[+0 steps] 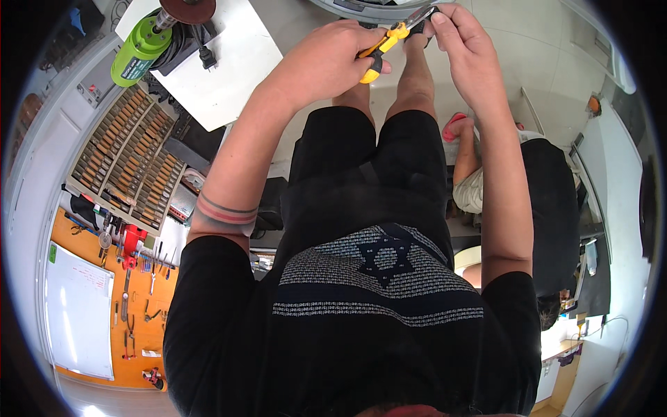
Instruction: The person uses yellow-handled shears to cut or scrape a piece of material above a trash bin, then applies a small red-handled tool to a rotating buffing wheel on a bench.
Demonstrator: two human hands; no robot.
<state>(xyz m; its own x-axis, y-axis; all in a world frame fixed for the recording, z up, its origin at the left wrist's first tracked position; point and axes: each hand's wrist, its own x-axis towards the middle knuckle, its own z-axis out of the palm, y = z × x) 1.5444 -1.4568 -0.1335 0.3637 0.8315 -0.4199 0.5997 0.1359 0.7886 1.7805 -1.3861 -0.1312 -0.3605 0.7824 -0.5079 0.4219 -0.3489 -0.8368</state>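
Left hand (pixel 333 59) wrapped around yellow-handled pliers (pixel 389 43), right hand (pixel 462 42) pinching a small dark part (pixel 425 15) at the tool's tip.

Pretty bright, even indoor light, barely any hard shadows. Heavy fisheye bending and a dark vignette round the rim; some white glare bottom left, centre stays sharp.

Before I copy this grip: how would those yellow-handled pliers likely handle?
The yellow-handled pliers look rigid and probably light, since the left hand alone holds them. Their coated handles likely resist slipping. The right hand pinches at the tip.
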